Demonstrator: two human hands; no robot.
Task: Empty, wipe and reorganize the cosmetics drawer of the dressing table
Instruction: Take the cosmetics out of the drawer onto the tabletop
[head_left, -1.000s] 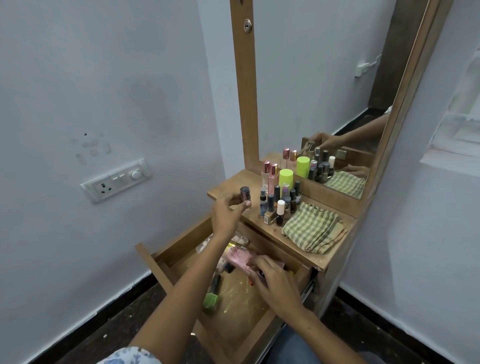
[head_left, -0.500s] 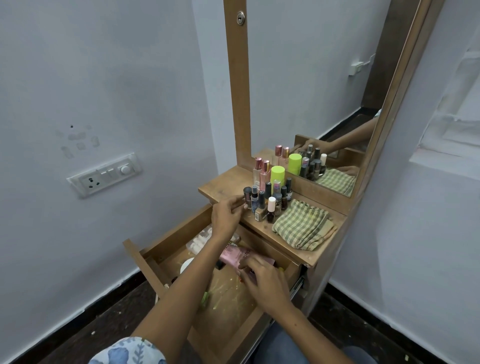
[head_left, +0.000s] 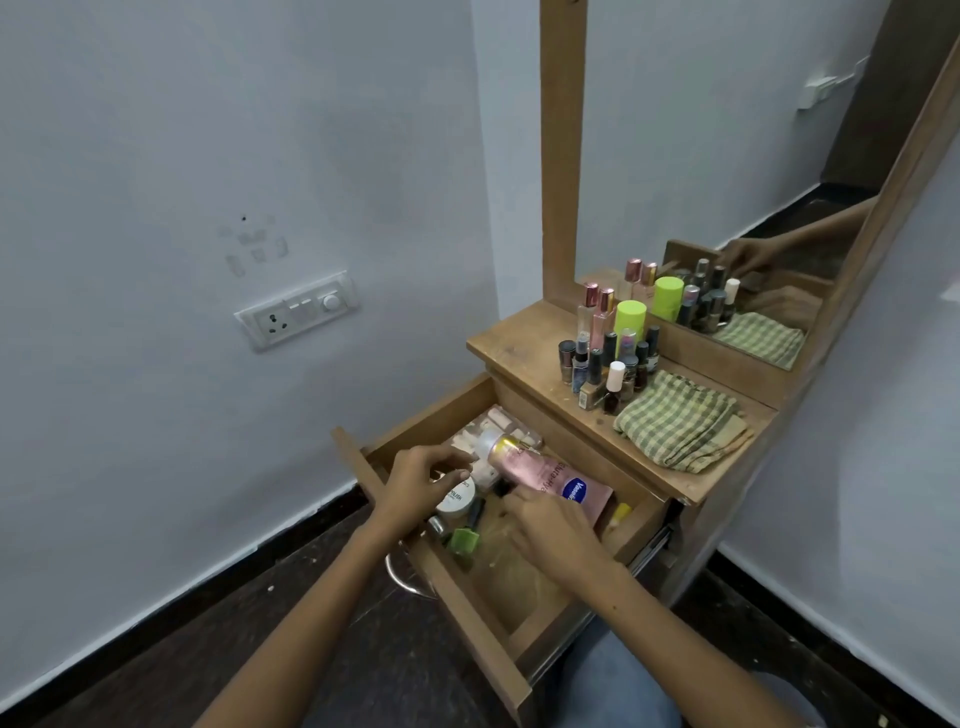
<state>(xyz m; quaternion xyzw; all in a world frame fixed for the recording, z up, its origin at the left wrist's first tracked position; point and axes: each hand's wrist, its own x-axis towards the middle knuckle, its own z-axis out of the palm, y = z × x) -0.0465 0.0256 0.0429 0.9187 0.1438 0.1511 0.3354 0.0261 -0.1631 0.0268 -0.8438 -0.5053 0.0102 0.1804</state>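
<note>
Emptying step: right hand (head_left: 550, 530) grips the pink tube (head_left: 550, 475) in the drawer (head_left: 467, 613); left hand (head_left: 415, 480), fingers loosely curled, holds nothing; next, lift the tube onto the table (head_left: 519, 332).

Both forearms bare, reaching forward and down from bottom of frame, converging; left hand (head_left: 415, 486) palm down, wrist slightly bent, fingers loosely curled with thumb and fingertips drawn together, can't tell if they pinch anything; right hand (head_left: 553, 530) back facing camera, fingers curled forward and under, fingertips hidden; whether it grips is unclear; hands near each other, not touching; patterned left sleeve not visible, blue-clad knee below right forearm.
</note>
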